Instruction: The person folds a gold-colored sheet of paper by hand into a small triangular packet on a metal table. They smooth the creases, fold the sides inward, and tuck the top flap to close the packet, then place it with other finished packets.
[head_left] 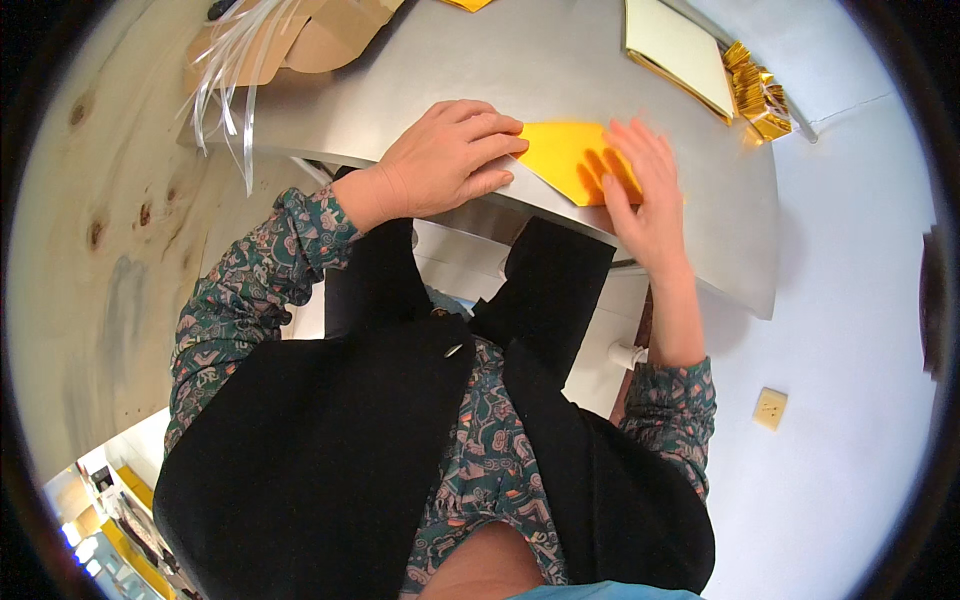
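A folded sheet of bright yellow paper [555, 155] lies on the near edge of the grey metal table, with a pale strip along its lower left side. My left hand [440, 155] is at the sheet's left corner, its fingers together and bent with the tips on the paper, the thumb just below them. Over the right end of the sheet is my right hand [645, 190], its fingers stretched out, thumb apart, slightly blurred by motion. It casts a finger-shaped shadow on the yellow surface. Whether its fingertips touch the paper I cannot tell.
At the table's far right lie a stack of cream sheets [675, 55] and a bundle of shiny gold foil paper [760, 100]. Brown cardboard [310, 40] and white plastic strips [235, 75] are at the far left, hanging past the edge. A white wall [840, 300] borders the right side.
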